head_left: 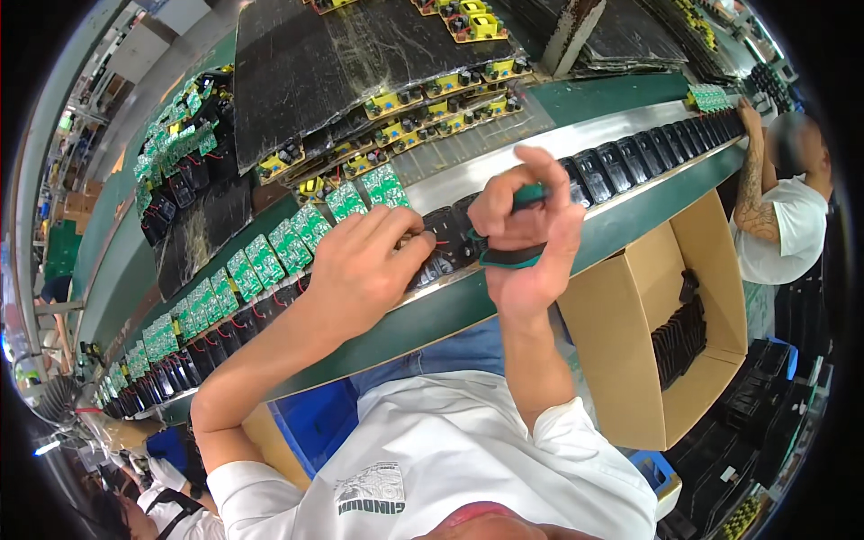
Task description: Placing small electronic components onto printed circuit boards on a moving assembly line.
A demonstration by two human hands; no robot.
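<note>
My left hand (367,265) rests over the row, its fingertips closed at a black plastic case (439,259). A short bit of red wire shows by those fingertips, though whatever they pinch is hidden. Just to the right, my right hand (531,243) curls around a hand tool (511,257) with two spread black-and-green handles, like small pliers. Its tip points toward the same case and cannot be made out. Green circuit boards (290,241) with red wires stand along the cases on the left. More black cases (621,166) continue to the right.
Black sheets (315,72) with yellow-and-black circuit parts (414,130) are stacked beyond the row. A cardboard box (621,351) holding black pieces stands below the bench edge at right. Another person (781,198) works at the far right. A metal post (574,36) rises behind.
</note>
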